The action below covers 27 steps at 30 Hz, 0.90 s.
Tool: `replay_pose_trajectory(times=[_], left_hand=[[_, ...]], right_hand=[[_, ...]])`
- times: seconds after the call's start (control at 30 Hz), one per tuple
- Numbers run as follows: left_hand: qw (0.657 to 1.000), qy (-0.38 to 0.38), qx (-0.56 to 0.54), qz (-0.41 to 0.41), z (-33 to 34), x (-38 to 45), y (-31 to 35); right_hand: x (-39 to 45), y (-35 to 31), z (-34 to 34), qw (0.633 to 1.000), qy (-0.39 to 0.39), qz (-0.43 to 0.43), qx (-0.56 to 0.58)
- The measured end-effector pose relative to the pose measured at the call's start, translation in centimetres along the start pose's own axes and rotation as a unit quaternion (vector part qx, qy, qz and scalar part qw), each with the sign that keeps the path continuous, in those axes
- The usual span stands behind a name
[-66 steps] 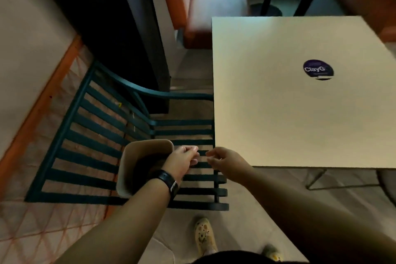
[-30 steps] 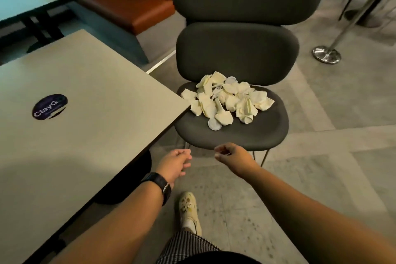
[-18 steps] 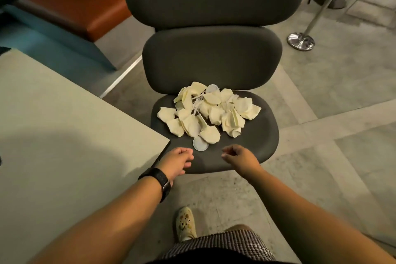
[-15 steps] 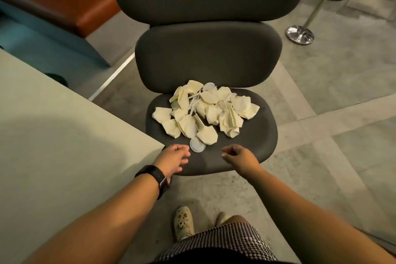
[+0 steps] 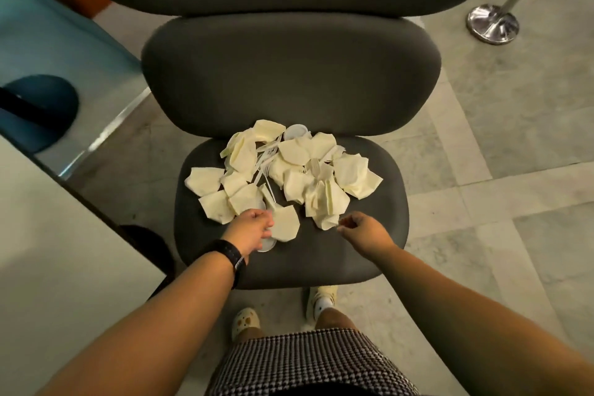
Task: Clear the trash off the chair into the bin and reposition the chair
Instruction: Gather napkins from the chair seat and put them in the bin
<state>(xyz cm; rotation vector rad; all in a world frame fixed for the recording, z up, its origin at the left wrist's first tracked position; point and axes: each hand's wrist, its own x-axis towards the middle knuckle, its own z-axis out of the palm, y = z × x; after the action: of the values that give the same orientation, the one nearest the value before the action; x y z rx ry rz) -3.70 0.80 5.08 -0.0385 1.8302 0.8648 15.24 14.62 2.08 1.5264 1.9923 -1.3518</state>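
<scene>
A dark grey padded chair [image 5: 369, 254] stands right in front of me. On its seat lies a pile of crumpled cream napkins [image 5: 286, 173] mixed with white plastic forks [image 5: 265, 159] and small white lids [image 5: 297, 131]. My left hand [image 5: 254, 230], with a black watch on the wrist, hovers with loosely curled fingers over the pile's near left edge, above a lid and beside a napkin. My right hand [image 5: 363, 230] is over the seat with loosely curled fingers, its fingertips just short of the nearest napkin. Neither hand holds anything. No bin is in view.
A pale table [image 5: 48, 251] fills the left side, its corner close to the chair's seat. A chrome stanchion base [image 5: 492, 23] stands on the tiled floor at the back right. An orange and teal bench [image 5: 48, 10] runs along the back left.
I have turned from the bin to the chair and stepped up to it. Both hands have moved forward over the seat to the near edge of the napkin pile.
</scene>
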Motion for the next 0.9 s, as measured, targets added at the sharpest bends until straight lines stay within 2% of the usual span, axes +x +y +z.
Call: replay_pose_trajectory(times=[0.13, 0.27, 0.4, 0.53, 0.73, 0.9], left_hand=[[0.999, 0.004, -0.004, -0.033, 3.2, 3.1, 0.8], [0.998, 0.002, 0.037, -0.058, 6.6, 7.4, -0.5], [0.992, 0.017, 0.08, -0.099, 9.2, 11.7, -1.8], [0.99, 0.031, 0.086, -0.11, 10.9, 15.9, -3.1], [0.987, 0.031, 0.127, -0.094, 12.9, 17.7, -2.0], [0.977, 0.035, 0.177, -0.113, 13.7, 19.8, -2.9]], right_hand=[[4.1, 1.0, -1.8, 1.0, -0.004, 0.017, -0.008], [9.1, 1.6, -1.2, 0.999, 0.004, 0.032, -0.042], [12.8, 1.1, 1.1, 0.996, 0.023, 0.015, -0.086], [15.4, 1.4, 3.1, 0.981, 0.051, -0.024, -0.185], [16.7, 3.6, 2.6, 0.992, 0.07, -0.045, -0.094], [16.7, 4.3, 1.5, 0.993, 0.064, -0.045, -0.09]])
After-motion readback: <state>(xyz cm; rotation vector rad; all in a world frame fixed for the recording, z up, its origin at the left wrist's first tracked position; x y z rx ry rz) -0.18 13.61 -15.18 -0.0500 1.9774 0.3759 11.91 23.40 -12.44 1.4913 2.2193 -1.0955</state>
